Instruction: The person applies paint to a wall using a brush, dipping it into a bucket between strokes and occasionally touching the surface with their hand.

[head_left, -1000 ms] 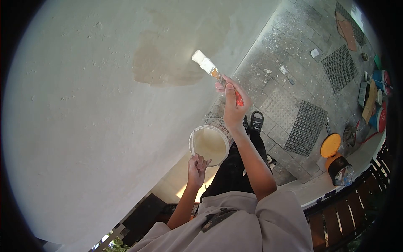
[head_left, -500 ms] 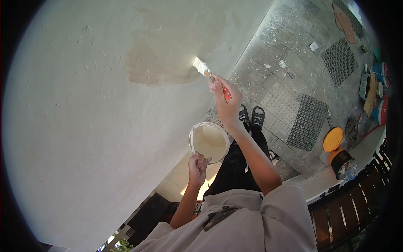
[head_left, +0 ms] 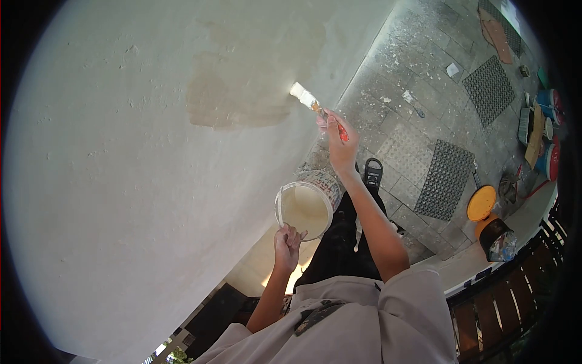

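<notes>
The right hand is clenched round the orange handle of a brush, arm stretched out toward the wall. The brush's white bristle end touches the wall just right of a tan unpainted patch — the rest of the wall around the patch is pale and rough. The brush slants from the bristles at the wall down to the fist, with the handle tip showing past the fingers.

Below the brush, the left hand grips the wire handle of a bucket, fingers curled shut on it. The bucket holds cream paint and hangs close to the wall, between the two forearms; its outer side carries a printed label, too blurred to read.

Right of the bucket, a black shoe stands on the grey paved floor, which is speckled with white spatter. Farther right of the bucket lie two dark studded mats, one nearer and one beyond it. Past the nearer mat sits an orange lid beside a dark tub — well apart from the bucket. Blue and red tubs crowd the far right edge, and a wooden railing runs along the lower right.
</notes>
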A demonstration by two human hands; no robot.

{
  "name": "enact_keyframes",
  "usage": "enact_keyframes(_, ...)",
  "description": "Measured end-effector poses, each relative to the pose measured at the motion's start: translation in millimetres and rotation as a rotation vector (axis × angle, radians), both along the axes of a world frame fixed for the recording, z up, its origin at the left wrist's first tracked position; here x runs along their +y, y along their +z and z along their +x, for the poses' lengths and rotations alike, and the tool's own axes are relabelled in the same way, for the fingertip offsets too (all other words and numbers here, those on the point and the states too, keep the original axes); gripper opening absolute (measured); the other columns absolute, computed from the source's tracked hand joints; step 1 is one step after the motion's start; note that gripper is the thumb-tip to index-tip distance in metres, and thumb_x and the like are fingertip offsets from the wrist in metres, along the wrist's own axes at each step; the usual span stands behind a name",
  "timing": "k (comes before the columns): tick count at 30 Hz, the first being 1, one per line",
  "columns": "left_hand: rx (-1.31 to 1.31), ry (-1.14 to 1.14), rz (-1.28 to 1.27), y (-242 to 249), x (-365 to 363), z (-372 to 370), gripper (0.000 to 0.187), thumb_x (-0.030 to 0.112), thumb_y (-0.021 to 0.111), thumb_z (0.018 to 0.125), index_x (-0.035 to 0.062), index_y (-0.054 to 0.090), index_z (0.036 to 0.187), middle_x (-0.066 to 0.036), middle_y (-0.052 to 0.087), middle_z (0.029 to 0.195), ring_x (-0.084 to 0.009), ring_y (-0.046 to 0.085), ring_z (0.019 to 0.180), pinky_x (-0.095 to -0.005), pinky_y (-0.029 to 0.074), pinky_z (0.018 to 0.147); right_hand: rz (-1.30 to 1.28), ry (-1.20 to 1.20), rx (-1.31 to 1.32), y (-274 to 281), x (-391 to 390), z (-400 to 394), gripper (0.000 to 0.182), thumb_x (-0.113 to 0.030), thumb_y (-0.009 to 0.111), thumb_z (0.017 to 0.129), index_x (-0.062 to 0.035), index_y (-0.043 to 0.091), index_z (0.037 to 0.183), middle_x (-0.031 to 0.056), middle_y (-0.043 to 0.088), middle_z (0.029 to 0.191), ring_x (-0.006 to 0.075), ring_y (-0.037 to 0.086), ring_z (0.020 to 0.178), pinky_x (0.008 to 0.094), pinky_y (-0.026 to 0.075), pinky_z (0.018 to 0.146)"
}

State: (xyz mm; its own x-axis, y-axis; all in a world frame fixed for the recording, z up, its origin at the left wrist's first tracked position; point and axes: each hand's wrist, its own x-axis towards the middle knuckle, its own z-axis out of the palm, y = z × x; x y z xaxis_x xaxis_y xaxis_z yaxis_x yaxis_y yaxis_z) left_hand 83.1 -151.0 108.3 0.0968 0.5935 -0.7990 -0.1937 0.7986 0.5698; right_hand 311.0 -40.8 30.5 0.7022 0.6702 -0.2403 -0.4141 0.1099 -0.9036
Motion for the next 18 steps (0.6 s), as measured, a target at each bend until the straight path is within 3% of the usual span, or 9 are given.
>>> enact_keyframes(3, -0.006, -0.001, 0.003, 3, -4, 0, 0.024, 0.027, 0.047, 0.090, 0.0176, 0.037, 0.071, 0.006, 0.023, 0.053, -0.0068, 0.026, 0.046, -0.0399, 0.037, 0.092, 0.078, 0.001, 0.054, 30, 0, 3, 0.027, -0.012, 0.048, 0.094, 0.0053, 0.059, 0.111, 0.0146, 0.067, 0.088, 0.0164, 0.065, 0.082, 0.0265, 0.052, 0.075)
enact_keyframes(5, 0.016, 0.024, 0.001, 7, 0, 3, 0.026, 0.024, 0.046, 0.091, 0.0173, 0.034, 0.069, 0.006, 0.024, 0.053, -0.0068, 0.027, 0.046, -0.0441, 0.037, 0.093, 0.019, 0.018, -0.008, 7, 2, 0, 0.027, -0.012, 0.048, 0.094, 0.0054, 0.059, 0.111, 0.0147, 0.067, 0.088, 0.0169, 0.065, 0.082, 0.0267, 0.052, 0.075)
enact_keyframes(9, -0.005, -0.011, 0.008, 5, -2, -1, 0.023, 0.029, 0.047, 0.090, 0.0177, 0.038, 0.072, 0.006, 0.023, 0.053, -0.0069, 0.025, 0.047, -0.0379, 0.038, 0.091, -0.164, 0.083, -0.097, -29, -2, -4, 0.027, -0.011, 0.048, 0.094, 0.0070, 0.058, 0.111, 0.0147, 0.067, 0.090, 0.0163, 0.065, 0.083, 0.0262, 0.051, 0.077)
enact_keyframes(14, -0.013, -0.009, 0.007, 1, -3, -4, 0.023, 0.029, 0.046, 0.090, 0.0175, 0.038, 0.072, 0.006, 0.023, 0.053, -0.0070, 0.025, 0.046, -0.0383, 0.038, 0.091, 0.060, 0.019, -0.043, 59, -4, -12, 0.025, -0.010, 0.049, 0.093, 0.0065, 0.058, 0.110, 0.0156, 0.066, 0.092, 0.0175, 0.066, 0.084, 0.0264, 0.052, 0.076)
enact_keyframes(18, 0.003, -0.002, 0.014, 3, -2, 0, 0.023, 0.029, 0.047, 0.090, 0.0176, 0.038, 0.072, 0.006, 0.023, 0.053, -0.0067, 0.025, 0.046, -0.0384, 0.038, 0.090, 0.238, -0.048, -0.135, 77, -6, -17, 0.025, -0.010, 0.049, 0.094, 0.0066, 0.058, 0.110, 0.0159, 0.066, 0.095, 0.0181, 0.066, 0.086, 0.0268, 0.052, 0.076)
